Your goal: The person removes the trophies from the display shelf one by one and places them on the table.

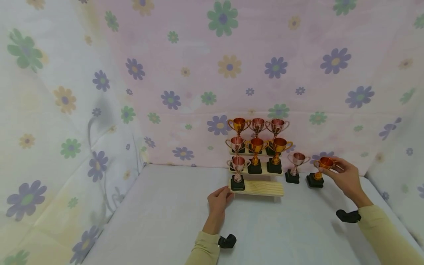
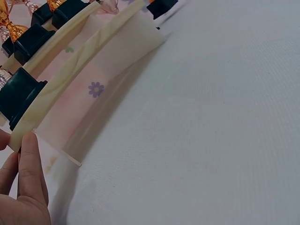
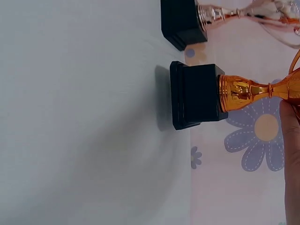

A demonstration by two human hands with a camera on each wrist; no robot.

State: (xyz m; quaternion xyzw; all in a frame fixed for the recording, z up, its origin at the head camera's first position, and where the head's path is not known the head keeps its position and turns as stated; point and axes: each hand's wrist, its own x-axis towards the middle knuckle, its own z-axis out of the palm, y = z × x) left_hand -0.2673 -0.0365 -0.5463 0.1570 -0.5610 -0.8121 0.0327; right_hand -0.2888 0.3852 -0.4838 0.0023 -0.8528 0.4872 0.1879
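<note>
At the right, my right hand (image 1: 347, 179) grips a gold trophy cup (image 1: 318, 176) by its bowl and handle. In the right wrist view the black base (image 3: 197, 95) of that trophy is close to the white tabletop, with a finger (image 3: 291, 154) against the bowl. My left hand (image 1: 217, 201) pinches the left end of the lowest board (image 1: 265, 188) of a stepped wooden stand. A rose-gold trophy (image 1: 237, 173) stands upright on that board's left end. Another rose-gold trophy (image 1: 296, 167) stands on the table between the stand and the gold trophy.
On the stand's middle step are one rose-gold trophy (image 1: 236, 144) and two gold ones (image 1: 255, 151). The top step behind carries a gold trophy (image 1: 239, 126) and two rose-gold ones (image 1: 277, 126). Flower-print cloth (image 1: 195, 136) hangs behind and beside the white table (image 1: 159, 209).
</note>
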